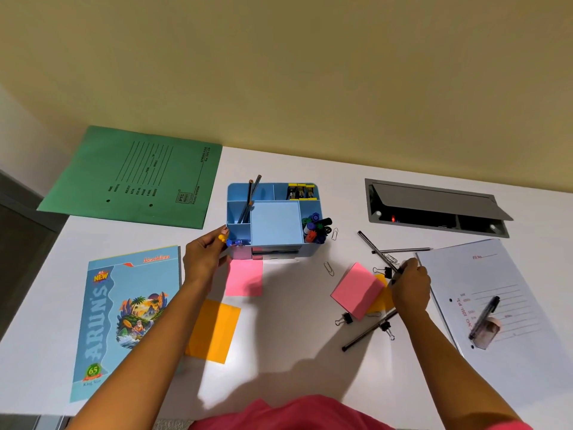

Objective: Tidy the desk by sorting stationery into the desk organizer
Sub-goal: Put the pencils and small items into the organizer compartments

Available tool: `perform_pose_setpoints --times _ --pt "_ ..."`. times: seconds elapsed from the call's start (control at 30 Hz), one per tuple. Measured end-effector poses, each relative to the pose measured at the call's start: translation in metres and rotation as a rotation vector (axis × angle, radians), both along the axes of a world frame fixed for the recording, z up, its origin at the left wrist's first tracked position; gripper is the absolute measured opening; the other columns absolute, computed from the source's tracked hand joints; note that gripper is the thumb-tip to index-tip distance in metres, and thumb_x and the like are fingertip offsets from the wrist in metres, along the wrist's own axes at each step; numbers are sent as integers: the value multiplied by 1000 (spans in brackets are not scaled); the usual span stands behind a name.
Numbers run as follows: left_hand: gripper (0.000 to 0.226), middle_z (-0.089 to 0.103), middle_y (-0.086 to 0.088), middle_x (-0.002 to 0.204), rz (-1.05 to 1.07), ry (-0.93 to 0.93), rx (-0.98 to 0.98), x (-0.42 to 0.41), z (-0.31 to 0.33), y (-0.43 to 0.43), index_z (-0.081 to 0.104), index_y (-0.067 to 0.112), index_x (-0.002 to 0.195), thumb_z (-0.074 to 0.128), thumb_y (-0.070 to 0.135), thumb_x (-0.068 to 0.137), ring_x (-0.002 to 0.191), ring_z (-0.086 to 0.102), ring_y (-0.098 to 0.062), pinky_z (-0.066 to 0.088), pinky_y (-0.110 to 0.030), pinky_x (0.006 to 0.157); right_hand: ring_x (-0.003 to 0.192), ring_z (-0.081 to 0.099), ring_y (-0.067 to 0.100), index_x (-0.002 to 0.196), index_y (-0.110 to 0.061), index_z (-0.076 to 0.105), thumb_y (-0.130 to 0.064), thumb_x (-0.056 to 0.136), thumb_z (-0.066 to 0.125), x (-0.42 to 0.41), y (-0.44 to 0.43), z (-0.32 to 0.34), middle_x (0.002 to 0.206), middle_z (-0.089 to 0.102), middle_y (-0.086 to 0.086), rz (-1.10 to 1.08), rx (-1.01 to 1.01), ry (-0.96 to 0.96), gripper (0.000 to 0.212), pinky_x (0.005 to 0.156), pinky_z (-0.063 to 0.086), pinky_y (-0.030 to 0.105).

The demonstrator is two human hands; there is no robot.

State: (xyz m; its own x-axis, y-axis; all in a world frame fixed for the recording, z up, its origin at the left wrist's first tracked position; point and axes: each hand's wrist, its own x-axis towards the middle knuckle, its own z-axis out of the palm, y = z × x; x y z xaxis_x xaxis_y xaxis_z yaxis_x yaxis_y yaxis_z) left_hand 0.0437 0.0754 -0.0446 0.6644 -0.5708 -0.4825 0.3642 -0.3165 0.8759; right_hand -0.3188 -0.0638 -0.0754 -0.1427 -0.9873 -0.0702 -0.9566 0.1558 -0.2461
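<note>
The blue desk organizer (276,221) stands toward the far middle of the white desk (288,352), with pencils upright in its far-left compartment, staplers in the far-right one and markers (317,229) bundled in the right side slot. The left hand (203,259) rests against the organizer's near-left corner, fingers curled together over small yellow and blue items (226,239) at the low front-left compartment; whether they are pinched or only touched cannot be told. To the right, the right hand (410,285) has its fingertips closed on the near end of a dark pencil (376,251), whose shaft slants up and far-left from the fingers, off the desk. Just left of that hand lies a pink sticky-note pad (356,290), with binder clips (344,319) and another pencil (366,333) nearer.
</note>
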Motion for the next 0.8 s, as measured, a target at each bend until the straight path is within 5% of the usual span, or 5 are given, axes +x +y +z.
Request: perform_pose_setpoints --times 0.3,0.47,0.53,0.7,0.8 --pt "35 64 -11 113 -19 11 -14 0 3 0 60 7 125 59 20 92 98 61 -22 55 -15 59 88 55 43 98 4 52 0 90 49 -2 4 -11 95 57 27 31 -3 -18 9 64 45 44" --pt "35 64 -10 111 -16 18 -12 -1 4 0 60 6 124 59 19 91 99 61 -23 54 -14 54 64 58 44 83 10 55 0 86 61 3 5 -12 73 57 30 100 -200 128 12 52 47 42" --pt "35 64 -10 110 -15 20 -12 -2 3 0 60 6 123 59 19 91 100 61 -24 54 -14 54 56 56 38 79 3 53 -10 94 50 11 6 -2 66 56 22 110 -354 110 20 47 45 36" --pt "35 64 -10 109 -18 16 -8 -2 5 -2 60 5 124 59 19 92 98 60 -23 54 -14 55 66 55 24 87 -1 58 -5 94 55 59 22 56 76 59 11 161 -589 -353 8 58 43 30" --pt "34 64 -10 109 -22 14 -3 -1 5 -1 60 6 124 57 17 92 99 60 -23 54 -14 55 65 58 18 87 -2 63 -9 90 62 98 31 97 76 64 8 218 -646 -603 8 61 41 15"
